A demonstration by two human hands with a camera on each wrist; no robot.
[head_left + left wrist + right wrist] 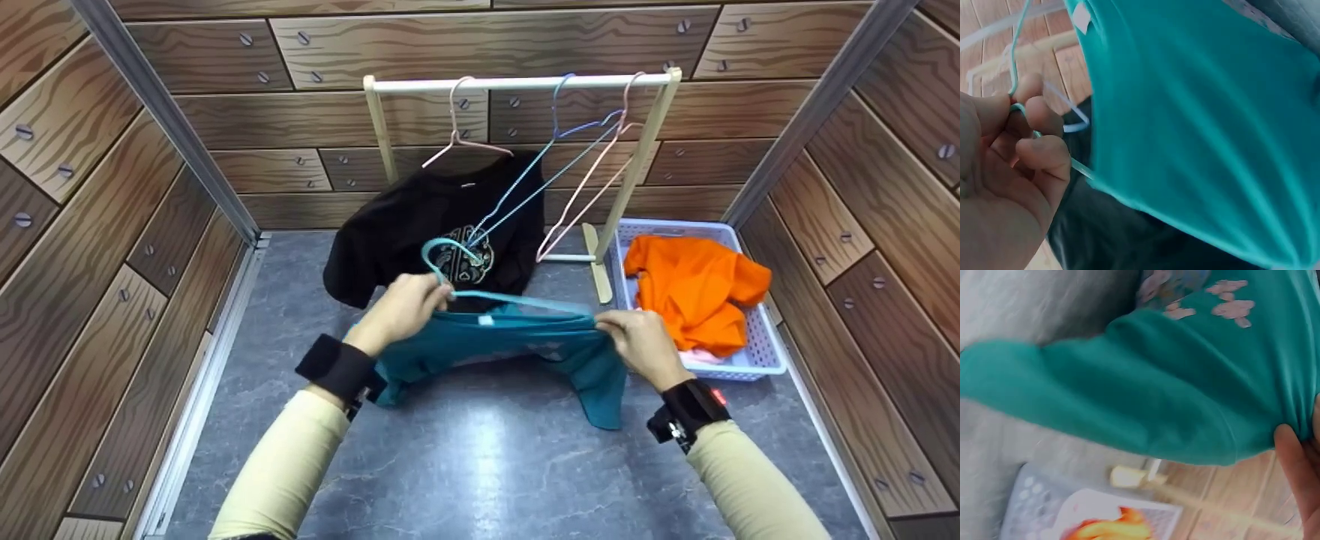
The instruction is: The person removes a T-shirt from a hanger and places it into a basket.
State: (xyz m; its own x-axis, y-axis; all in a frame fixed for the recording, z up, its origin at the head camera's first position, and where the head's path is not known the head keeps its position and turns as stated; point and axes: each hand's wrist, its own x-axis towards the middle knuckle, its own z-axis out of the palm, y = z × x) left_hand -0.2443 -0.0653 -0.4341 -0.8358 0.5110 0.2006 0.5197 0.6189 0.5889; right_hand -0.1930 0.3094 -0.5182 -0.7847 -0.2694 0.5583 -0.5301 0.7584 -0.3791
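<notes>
Nearest me, two cream sleeves [285,457] reach over the grey surface [480,480]. My left hand [405,304] pinches a light-blue hanger [517,301] at the neck, just below its hook. My right hand [641,341] pinches gathered cloth at the right end of a teal shirt's [502,341] neckline; I cannot tell whether it also grips the hanger's far end.

The relation I judge matters most is hanger against neckline: both run left to right between my hands, nearly parallel, the hanger just on the far side. The left hand is nearer the hook, the right nearer the shirt's right shoulder. The shirt droops from that line towards me, its right sleeve hanging below the right hand. How much of the hanger sits inside the cloth I cannot make out.

Beyond, a black shirt [375,247] lies below a pink hanger [454,112]; to the right, a pale basket [742,369] carries an orange garment [694,292]. Farther up, the rack's [510,84] bar also bears a blue hanger [556,112] and another pink one, before the wood-patterned wall [420,45].
</notes>
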